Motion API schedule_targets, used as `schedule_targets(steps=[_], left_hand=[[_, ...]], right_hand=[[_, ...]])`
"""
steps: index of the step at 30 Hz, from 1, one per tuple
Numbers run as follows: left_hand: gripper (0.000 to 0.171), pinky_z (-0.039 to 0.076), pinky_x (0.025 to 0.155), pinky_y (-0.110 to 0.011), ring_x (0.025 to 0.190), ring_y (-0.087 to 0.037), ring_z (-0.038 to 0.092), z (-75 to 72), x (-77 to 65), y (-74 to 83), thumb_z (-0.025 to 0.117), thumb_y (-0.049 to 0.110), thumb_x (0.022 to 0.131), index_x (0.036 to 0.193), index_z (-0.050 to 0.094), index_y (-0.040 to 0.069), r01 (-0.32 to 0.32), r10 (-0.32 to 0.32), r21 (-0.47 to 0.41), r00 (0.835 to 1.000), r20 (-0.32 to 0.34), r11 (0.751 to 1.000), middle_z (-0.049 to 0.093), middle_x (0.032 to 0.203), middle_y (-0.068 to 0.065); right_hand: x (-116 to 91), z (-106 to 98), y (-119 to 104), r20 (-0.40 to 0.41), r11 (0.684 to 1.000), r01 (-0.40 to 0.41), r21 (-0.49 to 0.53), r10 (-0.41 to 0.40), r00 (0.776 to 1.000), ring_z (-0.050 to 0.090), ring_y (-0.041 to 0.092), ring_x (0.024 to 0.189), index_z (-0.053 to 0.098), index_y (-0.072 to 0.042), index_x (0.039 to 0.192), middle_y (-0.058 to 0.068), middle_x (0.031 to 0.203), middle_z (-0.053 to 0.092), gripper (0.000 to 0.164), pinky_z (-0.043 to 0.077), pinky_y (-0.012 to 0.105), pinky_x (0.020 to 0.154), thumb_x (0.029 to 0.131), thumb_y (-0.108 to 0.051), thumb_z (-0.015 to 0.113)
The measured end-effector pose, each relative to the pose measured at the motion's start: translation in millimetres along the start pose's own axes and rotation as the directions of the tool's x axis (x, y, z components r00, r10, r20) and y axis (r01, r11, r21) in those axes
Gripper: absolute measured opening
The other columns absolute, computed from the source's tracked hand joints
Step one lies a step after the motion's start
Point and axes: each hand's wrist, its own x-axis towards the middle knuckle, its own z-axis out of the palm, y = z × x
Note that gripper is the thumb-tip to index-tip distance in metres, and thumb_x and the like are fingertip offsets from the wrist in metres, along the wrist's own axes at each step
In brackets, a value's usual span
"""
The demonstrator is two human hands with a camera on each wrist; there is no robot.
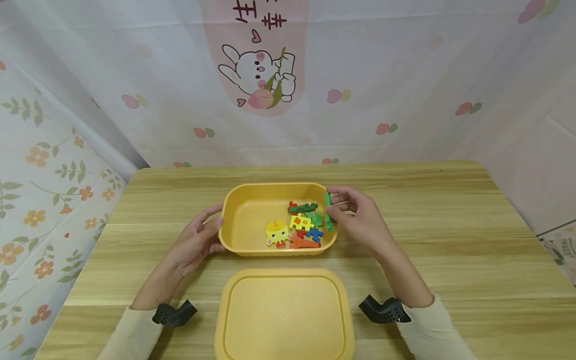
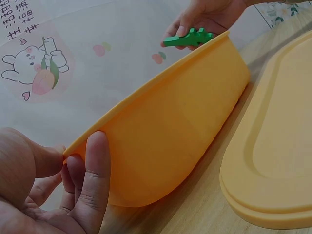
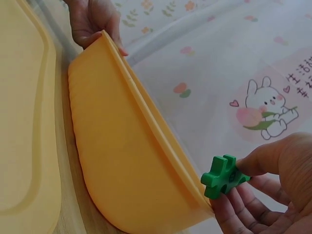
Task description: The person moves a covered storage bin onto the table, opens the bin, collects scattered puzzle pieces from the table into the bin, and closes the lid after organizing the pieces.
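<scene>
A yellow-orange plastic box point(image 1: 249, 207) stands on the table. My left hand point(image 1: 195, 240) holds its left rim, thumb on top and fingers along the outer wall. At the opposite end, my right hand point(image 1: 355, 217) pinches a green puzzle piece point(image 3: 219, 178) between thumb and fingers, right at the box's rim. Wooden-looking puzzle pieces lie in the right half of the box: a yellow animal head point(image 1: 276, 232), a yellow spotted piece point(image 1: 300, 222), a dark green piece point(image 1: 302, 209), a blue piece point(image 1: 314, 234) and an orange one point(image 1: 304, 242).
A matching yellow lid point(image 1: 284, 315) lies flat on the wooden table point(image 1: 450, 240), in front of the box and between the forearms. Behind the table hangs a printed white curtain point(image 1: 382, 75). Another floral cloth point(image 1: 45, 215) hangs along the left side.
</scene>
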Motion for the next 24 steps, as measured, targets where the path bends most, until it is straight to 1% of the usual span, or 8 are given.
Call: schedule_targets(steps=[16,24], left_hand=[[0.054,0.063,0.074,-0.022,0.087,-0.007,0.071,-0.4,0.3,0.3,0.052,0.024,0.113,0.161,0.03,0.013,-0.004,0.004,-0.007,1.0,0.005,1.0,0.072,0.111,0.008],[0.053,0.063,0.075,-0.023,0.087,-0.007,0.071,-0.1,0.4,0.2,0.051,0.024,0.113,0.161,0.031,0.013,-0.002,0.002,-0.01,1.0,0.004,1.0,0.073,0.111,0.008]], right_hand=[[0.8,2.0,0.5,-0.023,1.0,-0.003,-0.019,0.002,1.0,0.066,0.03,0.107,0.063,-0.01,0.142,0.014,0.122,0.063,0.042,0.055,0.021,0.076,0.101,-0.014,0.071],[0.9,2.3,1.7,-0.014,1.0,0.001,-0.009,-0.001,1.0,0.065,0.028,0.107,0.062,-0.009,0.143,0.014,0.122,0.063,0.044,0.056,0.021,0.076,0.101,-0.014,0.071]])
